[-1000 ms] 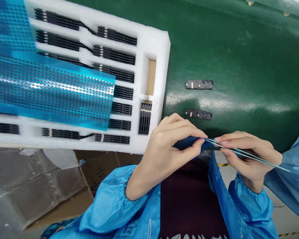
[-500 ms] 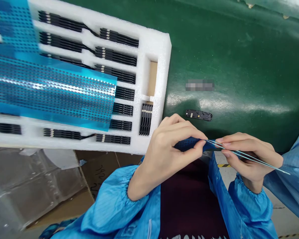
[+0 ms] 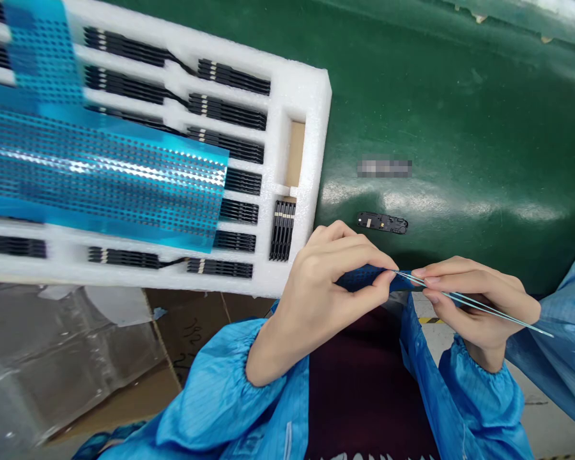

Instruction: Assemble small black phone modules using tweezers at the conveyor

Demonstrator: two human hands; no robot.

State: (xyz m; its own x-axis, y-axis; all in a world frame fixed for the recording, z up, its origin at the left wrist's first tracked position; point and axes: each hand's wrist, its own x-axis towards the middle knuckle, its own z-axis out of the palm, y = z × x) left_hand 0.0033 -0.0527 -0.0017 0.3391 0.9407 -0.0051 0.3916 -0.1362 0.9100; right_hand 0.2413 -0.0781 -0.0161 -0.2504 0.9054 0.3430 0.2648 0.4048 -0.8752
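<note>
My left hand (image 3: 326, 281) pinches a small dark blue strip (image 3: 364, 278) between thumb and forefinger, just off the near edge of the green surface. My right hand (image 3: 474, 300) grips thin metal tweezers (image 3: 464, 300) whose tips touch the strip's right end. A small black part (image 3: 382, 222) lies on the green mat just beyond my left hand. Farther back sits a second small item (image 3: 384, 167), blurred out.
A white foam tray (image 3: 297, 83) with slots full of black parts fills the left side. A shiny blue perforated film sheet (image 3: 100, 172) lies over it. Cardboard and clear plastic (image 3: 76, 358) sit below the tray. The green mat (image 3: 460, 115) stretches to the right.
Both hands stay almost still, holding strip and tweezers. The view has shifted slightly, so the tray and mat sit a little lower and to the right in the frame.
</note>
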